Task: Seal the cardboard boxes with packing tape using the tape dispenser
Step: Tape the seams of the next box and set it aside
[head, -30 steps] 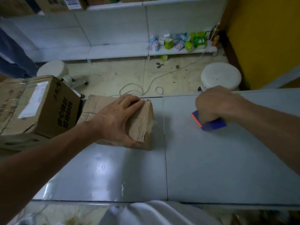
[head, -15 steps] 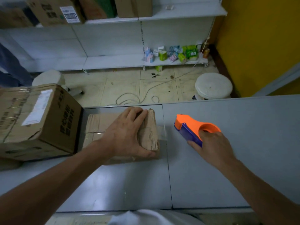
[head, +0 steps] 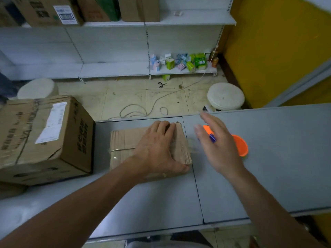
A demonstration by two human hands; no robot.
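A small worn cardboard box [head: 125,145] lies on the grey table [head: 268,167], a strip of clear tape along its top seam. My left hand [head: 157,149] lies on the box's right part, fingers over the far edge and thumb at the near right corner. The orange and blue tape dispenser [head: 240,145] rests on the table just right of the box. Above it, my right hand [head: 215,144] hovers with straight, spread fingers and holds nothing; it hides most of the dispenser.
A large cardboard box [head: 44,136] with a white label stands at the table's left. Beyond the far edge lie floor, a cable, scissors [head: 162,85] and two white stools [head: 225,96]. White shelves carry boxes and small packets.
My right hand has let go of the tape dispenser, which now lies on the table, and has opened above it. My left hand stays on the small box.
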